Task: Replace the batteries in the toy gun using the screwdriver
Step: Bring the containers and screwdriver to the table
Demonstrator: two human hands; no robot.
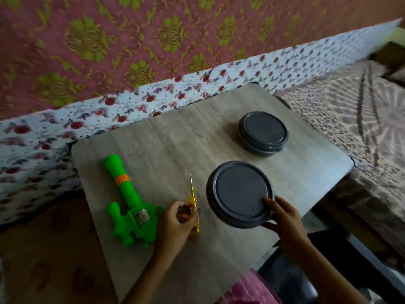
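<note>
Head view: we see the toy gun (131, 207) lying flat on the left of the table (175, 145), battery bay up for access. Beside it our left grip (177, 218) pinches the screwdriver (192, 199). Our right grip (282, 218) clasps the near container (240, 191) by its rim, close to the table's edge. There is open room behind the gun.

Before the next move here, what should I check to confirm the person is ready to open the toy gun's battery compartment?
1. Screwdriver in hand: ok, the left hand grips its yellow handle.
2. Toy gun within reach: ok, it lies on the table beside the left hand.
3. Battery cover state: cannot tell, the grey patch on the gun is blurred.
4. Right hand free to steady the gun: not ok, it grips the near container at its rim.
5. New batteries ready: cannot tell, none shows; the near container and far container are lidded.
</note>
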